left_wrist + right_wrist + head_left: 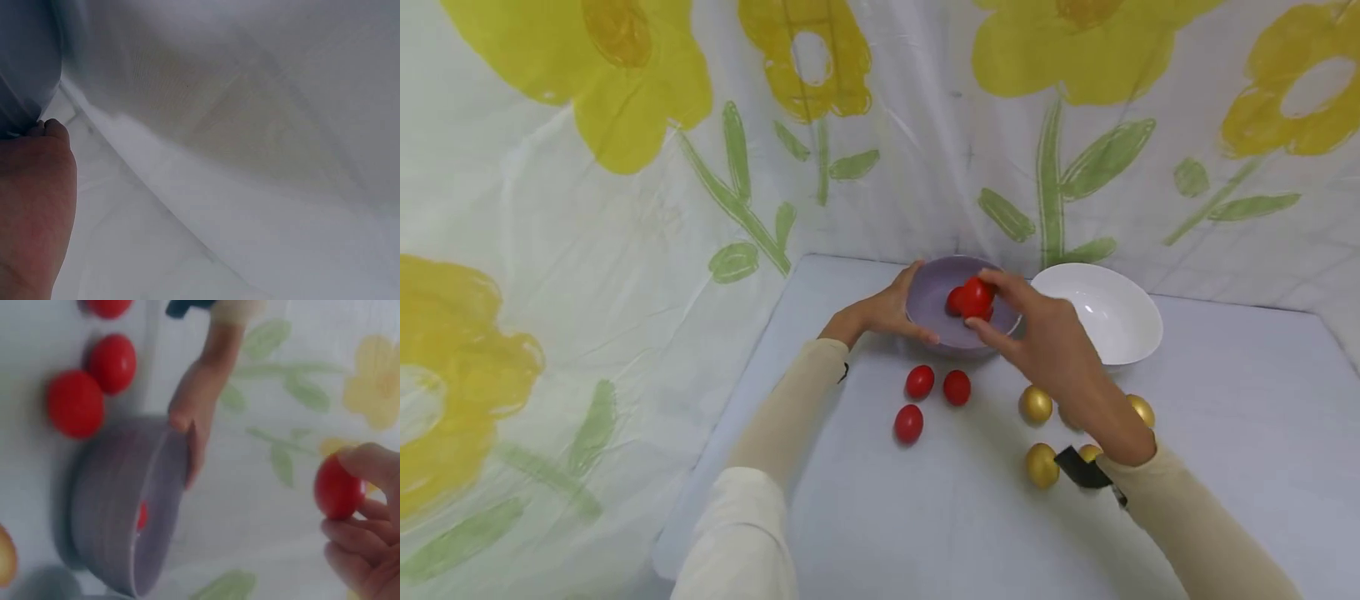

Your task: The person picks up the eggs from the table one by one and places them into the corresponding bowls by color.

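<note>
A purple bowl (pixel 934 302) stands near the back of the table. My left hand (pixel 889 312) grips its left side, thumb along the front and fingers toward the back. In the left wrist view the hand (pixel 34 212) lies against the bowl's outer wall (pixel 28 56). Above the bowl, my right hand (pixel 1054 337) pinches a red egg (pixel 977 294) between thumb and fingers. The right wrist view shows this egg (pixel 338 486) clear of the bowl's rim. Inside the bowl lie red eggs (pixel 954 302), partly hidden by the held one.
Three red eggs (pixel 908 424) lie on the table in front of the purple bowl. A white bowl (pixel 1116 321) stands to its right. Several gold eggs (pixel 1042 465) are spread below and around my right forearm, some partly covered. A flower-printed cloth (pixel 895 150) hangs behind the table.
</note>
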The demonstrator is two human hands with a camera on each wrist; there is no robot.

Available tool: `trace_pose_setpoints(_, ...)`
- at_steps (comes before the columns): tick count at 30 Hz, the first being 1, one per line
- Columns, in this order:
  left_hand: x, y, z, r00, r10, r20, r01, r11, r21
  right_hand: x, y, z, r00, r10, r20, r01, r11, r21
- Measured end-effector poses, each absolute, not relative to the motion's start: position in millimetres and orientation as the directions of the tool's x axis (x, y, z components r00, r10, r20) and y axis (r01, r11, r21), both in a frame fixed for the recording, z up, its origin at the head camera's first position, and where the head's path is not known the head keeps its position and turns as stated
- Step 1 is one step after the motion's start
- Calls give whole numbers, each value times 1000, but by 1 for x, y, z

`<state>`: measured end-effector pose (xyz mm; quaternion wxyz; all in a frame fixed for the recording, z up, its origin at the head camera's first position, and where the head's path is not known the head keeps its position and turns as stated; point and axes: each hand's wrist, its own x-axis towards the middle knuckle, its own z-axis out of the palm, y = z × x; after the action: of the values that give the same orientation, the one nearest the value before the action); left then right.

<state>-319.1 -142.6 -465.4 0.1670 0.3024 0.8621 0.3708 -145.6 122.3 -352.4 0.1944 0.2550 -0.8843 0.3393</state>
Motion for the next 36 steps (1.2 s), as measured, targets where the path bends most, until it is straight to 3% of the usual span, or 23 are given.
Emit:
trace_pose_setpoints(6, -319, -143, -464, -770, 631, -98, 375, 572, 730, -202, 115, -352, -786, -301, 539, -592, 616, -520)
trace_pose_setpoints(15, -319, -145, -464, -773, 626, -103, 376, 583, 720, -265, 89, -405, -881, -339, 330, -469, 721, -511)
trace_pose_setpoints(22, -316, -143, -466, -771, 625, -124, 371, 598, 711, -284, 83, -435, -900, -373, 224, -435, 767, -471)
trace_pose_setpoints(36, -314, -143, -461, -769, 625, -132, 376, 610, 698, -295, 77, -452, -891, -408, 200, -454, 785, -421)
